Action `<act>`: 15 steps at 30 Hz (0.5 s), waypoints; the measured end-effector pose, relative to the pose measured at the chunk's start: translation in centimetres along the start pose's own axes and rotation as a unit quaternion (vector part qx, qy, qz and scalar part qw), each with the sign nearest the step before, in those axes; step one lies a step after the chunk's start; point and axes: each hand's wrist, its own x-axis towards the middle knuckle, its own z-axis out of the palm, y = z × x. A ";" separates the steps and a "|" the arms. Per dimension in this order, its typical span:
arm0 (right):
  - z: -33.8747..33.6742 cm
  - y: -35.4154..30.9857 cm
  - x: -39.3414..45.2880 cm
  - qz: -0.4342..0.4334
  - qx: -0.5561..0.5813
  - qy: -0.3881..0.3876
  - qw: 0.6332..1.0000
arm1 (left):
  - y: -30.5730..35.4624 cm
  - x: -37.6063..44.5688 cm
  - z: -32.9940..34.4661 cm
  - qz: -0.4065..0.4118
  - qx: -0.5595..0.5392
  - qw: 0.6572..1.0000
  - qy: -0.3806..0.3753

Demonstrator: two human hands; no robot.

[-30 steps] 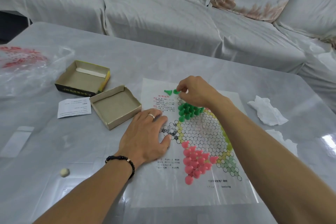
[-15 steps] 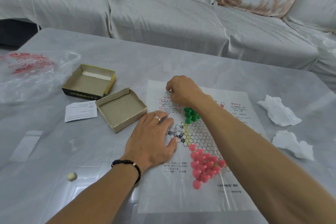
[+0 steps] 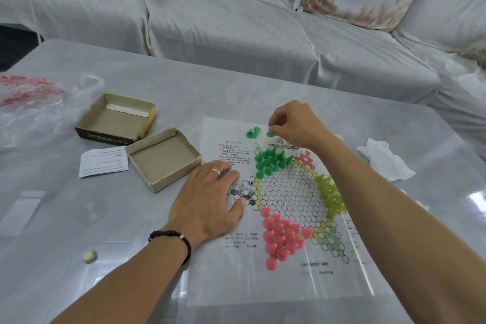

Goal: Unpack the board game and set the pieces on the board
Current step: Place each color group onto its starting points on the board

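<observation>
Pinching a green piece (image 3: 270,134) at the board's (image 3: 294,281) far edge, the right hand (image 3: 295,123) holds a narrow grip for placing; the left hand (image 3: 207,198) lies flat, steadying the sheet on the worktop (image 3: 79,218).

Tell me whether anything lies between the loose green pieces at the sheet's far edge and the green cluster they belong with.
Nothing visible does. The loose green pieces lie on bare paper board, with only printed text between them and the green cluster. The right hand pinches another beside them.
</observation>
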 end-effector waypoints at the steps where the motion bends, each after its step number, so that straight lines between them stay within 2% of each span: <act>1: 0.0 0.2 -0.1 0.002 -0.007 -0.010 1.000 | 0.0 0.0 0.0 0.000 -0.001 1.000 0.000; 15: 1.5 0.3 0.4 -0.009 -0.070 -0.076 0.995 | 0.1 -0.1 -0.1 0.001 -0.006 1.000 0.010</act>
